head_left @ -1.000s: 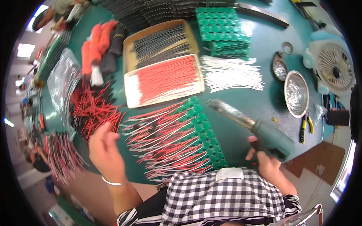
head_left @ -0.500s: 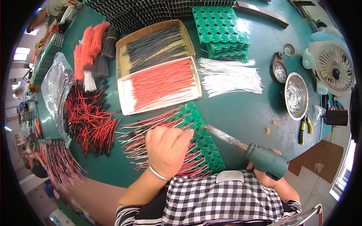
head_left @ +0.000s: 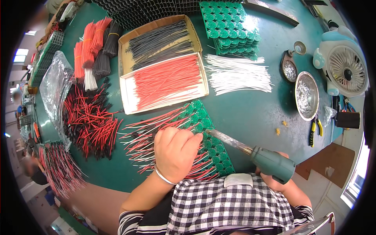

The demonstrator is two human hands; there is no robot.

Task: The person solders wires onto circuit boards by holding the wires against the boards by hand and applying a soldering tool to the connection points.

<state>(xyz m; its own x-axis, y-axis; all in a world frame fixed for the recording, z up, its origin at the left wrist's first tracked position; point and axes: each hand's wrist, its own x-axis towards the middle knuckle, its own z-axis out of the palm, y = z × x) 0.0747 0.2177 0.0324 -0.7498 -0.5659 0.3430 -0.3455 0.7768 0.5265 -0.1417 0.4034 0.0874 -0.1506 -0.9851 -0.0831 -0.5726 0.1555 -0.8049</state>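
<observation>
My left hand (head_left: 176, 152) rests palm down, fingers curled, on a strip of green circuit boards (head_left: 207, 137) with red wires (head_left: 152, 129) fanning out to the left. What its fingertips pinch is hidden. My right hand (head_left: 274, 180) grips the teal handle of a soldering iron (head_left: 270, 162). The iron's metal tip (head_left: 213, 134) points left and reaches the boards just beside my left fingers.
A cardboard tray of red wires (head_left: 164, 84) and one of black wires (head_left: 156, 39) lie beyond. White wires (head_left: 235, 74), stacked green boards (head_left: 227, 27), metal dishes (head_left: 305, 94), a small fan (head_left: 344, 66) and yellow pliers (head_left: 315, 131) sit right. Red-black leads (head_left: 90, 121) lie left.
My left hand came in from the left onto the green boards and settled there. The soldering iron tip swung left and down to meet the boards.
</observation>
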